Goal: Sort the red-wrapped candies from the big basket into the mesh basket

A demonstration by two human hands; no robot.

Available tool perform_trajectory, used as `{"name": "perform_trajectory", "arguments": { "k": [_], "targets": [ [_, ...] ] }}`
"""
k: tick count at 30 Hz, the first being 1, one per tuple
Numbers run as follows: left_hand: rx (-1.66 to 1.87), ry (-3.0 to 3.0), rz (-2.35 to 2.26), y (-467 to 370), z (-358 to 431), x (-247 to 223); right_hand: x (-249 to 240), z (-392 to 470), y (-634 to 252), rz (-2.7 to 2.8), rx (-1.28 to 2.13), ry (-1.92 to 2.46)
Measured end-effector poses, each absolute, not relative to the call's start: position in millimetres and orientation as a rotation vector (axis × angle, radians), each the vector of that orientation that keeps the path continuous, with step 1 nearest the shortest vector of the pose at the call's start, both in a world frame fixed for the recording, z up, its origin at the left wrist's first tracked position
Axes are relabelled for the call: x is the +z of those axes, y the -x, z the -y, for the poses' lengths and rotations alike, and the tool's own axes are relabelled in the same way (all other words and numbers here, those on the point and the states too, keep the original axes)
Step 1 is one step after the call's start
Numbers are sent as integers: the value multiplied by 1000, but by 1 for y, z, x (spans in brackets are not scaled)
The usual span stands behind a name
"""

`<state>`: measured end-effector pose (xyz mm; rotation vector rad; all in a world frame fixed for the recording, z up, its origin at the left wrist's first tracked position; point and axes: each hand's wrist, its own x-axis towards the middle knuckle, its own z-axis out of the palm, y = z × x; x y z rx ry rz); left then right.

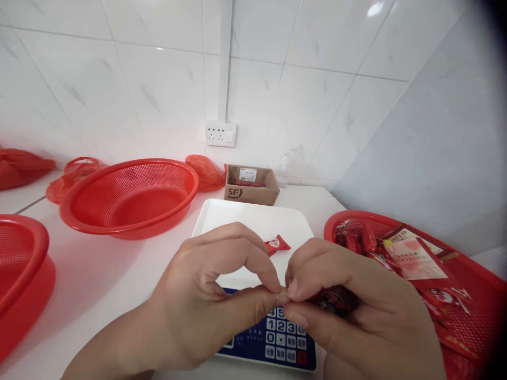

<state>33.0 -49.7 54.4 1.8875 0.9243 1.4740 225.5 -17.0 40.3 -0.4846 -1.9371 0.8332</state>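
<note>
My left hand [222,290] and my right hand [356,295] meet above the keypad of a white weighing scale [245,216]. The thumb and forefinger of each are pinched together at one spot, on a tiny pale thing [283,296] too small to name. A dark red shiny packet [338,301] is tucked in the curled fingers of my right hand, mostly covered by them. Behind my fingertips a small red wrapped packet [278,245] lies on the scale's white pan, partly hidden by my left hand.
At right a red basket [336,219] holds red packets and a printed card [415,258]. Two red baskets stand at left, one round and perforated [130,227]. A small cardboard box [253,195], a clear bottle [291,163] and red plastic bags [204,171] line the wall.
</note>
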Motion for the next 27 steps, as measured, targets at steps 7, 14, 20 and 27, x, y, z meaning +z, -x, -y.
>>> {"name": "perform_trajectory", "arguments": {
  "k": [7, 14, 20, 27],
  "targets": [
    [1507, -1932, -965, -33, 47, 53, 43, 18, -226, 1991, 670, 554],
    [1352, -2231, -1126, -28, 47, 54, 44, 24, -222, 2138, 394, 710],
    [1155, -2361, -1175, -26, 46, 56, 41, 23, -222, 2247, 280, 737],
    [1116, -2442, -1206, -28, 46, 52, 40, 22, -220, 2328, 159, 794]
  ]
}}
